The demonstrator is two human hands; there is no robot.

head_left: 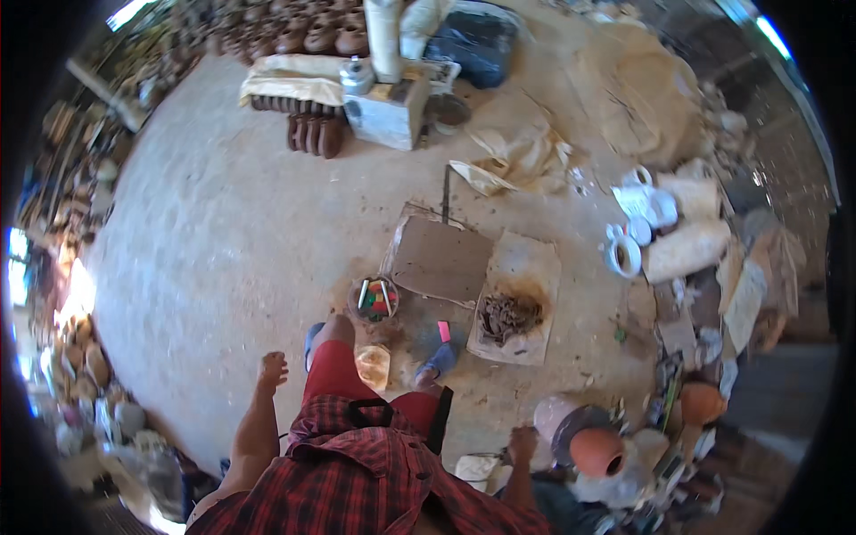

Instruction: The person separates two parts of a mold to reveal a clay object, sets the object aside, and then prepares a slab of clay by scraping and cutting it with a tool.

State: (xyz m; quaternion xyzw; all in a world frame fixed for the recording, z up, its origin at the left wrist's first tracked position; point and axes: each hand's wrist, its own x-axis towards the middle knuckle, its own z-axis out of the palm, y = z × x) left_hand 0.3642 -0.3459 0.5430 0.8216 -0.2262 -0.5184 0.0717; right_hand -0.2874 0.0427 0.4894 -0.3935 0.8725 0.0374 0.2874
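Observation:
I stand on a dusty concrete floor in red shorts and a red plaid shirt. My left hand (272, 368) hangs free at my side, fingers loosely apart, holding nothing. My right hand (522, 441) is low on the right with its fingers curled, beside a grey-lidded pot (571, 421) and a terracotta pot (596, 451); whether it grips anything is unclear. In front of my blue sandals (439, 359) lie a bowl of coloured tools (376, 299), a clear plastic container (373, 365), a small pink object (443, 331) and a lump of brown clay (508, 316) on a pale board (526, 259).
A flat brown board (439, 259) lies beyond the bowl. White cups and sacks (629, 254) crowd the right side. A white block (388, 116), stacked brown discs (314, 134) and rows of clay pots (312, 36) stand at the far end. Clutter lines the left wall.

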